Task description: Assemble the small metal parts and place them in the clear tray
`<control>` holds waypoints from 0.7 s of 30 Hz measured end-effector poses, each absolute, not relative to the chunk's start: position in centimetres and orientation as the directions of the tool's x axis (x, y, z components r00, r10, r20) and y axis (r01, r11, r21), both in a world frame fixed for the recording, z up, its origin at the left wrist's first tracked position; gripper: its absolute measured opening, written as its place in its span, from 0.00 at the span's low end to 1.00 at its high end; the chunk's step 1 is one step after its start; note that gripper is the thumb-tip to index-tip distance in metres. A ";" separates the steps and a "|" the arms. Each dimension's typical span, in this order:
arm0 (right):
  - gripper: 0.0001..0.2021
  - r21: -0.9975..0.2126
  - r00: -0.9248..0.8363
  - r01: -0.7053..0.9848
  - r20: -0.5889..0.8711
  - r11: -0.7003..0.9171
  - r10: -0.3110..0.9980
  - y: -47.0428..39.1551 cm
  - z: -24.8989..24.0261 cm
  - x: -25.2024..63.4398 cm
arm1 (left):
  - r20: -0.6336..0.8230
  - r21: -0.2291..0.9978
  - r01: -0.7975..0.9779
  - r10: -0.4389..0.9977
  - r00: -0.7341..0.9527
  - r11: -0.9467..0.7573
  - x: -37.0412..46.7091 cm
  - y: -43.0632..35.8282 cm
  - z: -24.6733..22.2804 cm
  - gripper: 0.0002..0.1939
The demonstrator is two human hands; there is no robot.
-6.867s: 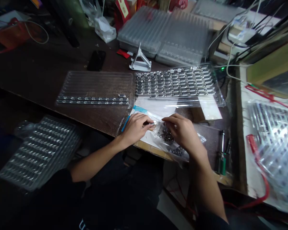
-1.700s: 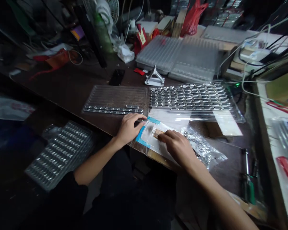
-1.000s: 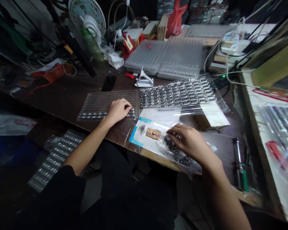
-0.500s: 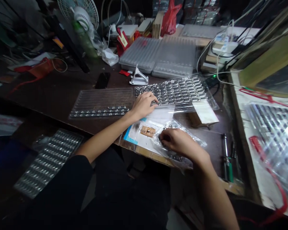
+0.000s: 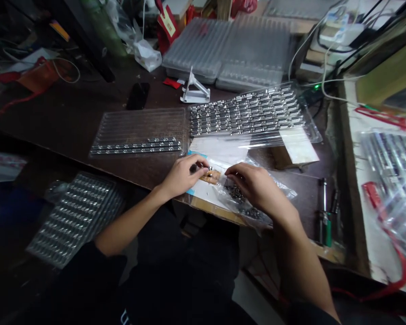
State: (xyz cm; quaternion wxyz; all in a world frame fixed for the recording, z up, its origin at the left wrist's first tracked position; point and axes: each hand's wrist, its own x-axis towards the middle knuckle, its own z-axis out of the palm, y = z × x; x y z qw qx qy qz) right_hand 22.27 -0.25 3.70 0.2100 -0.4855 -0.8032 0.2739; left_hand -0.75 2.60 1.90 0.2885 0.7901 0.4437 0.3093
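My left hand [image 5: 182,175] is closed in a pinch on a small shiny metal part [image 5: 210,169], just above a tan wooden block [image 5: 212,177] on a white sheet. My right hand [image 5: 255,183] is to its right, thumb and fingertips pinched together; whatever they hold is too small to make out. Under it lies an open clear plastic bag [image 5: 284,192] with many small dark metal pieces [image 5: 236,192]. Behind the hands, a clear ribbed tray [image 5: 246,113] is filled with rows of shiny metal parts. The clear tray [image 5: 138,126] to its left has parts only along its front grooves.
A green-handled screwdriver [image 5: 326,225] lies at right. Behind the trays are a white stand [image 5: 195,90], a black phone [image 5: 138,95] and stacked clear trays [image 5: 196,45]. A white-topped block [image 5: 299,144] props the filled tray. More filled trays [image 5: 71,216] sit low at left.
My left hand has left the filled tray and come down to the wooden block with a metal part. My right hand has lifted slightly from the bag toward the block. The view has tilted down.
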 end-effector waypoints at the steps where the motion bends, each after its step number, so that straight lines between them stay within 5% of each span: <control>1: 0.10 -0.653 -0.428 0.659 0.081 0.372 0.900 -0.2 3.8 22.1 | 0.222 0.743 0.518 0.887 0.406 -0.423 -0.9 2.2 1.4 0.02; 10: 0.10 -0.649 -0.355 0.681 0.114 0.340 0.928 0.1 2.9 20.6 | 0.261 0.736 0.502 0.875 0.407 -0.454 -1.0 1.6 -0.1 0.02; 16: 0.10 -0.506 -0.327 0.803 0.067 0.315 0.942 -0.1 1.8 19.2 | 0.249 0.726 0.511 0.869 0.428 -0.460 -1.1 1.6 -0.4 0.02; 21: 0.11 -0.511 -0.375 0.786 0.051 0.347 0.925 -0.2 1.5 18.3 | 0.305 0.734 0.548 0.916 0.260 -0.400 -2.0 1.3 -0.3 0.03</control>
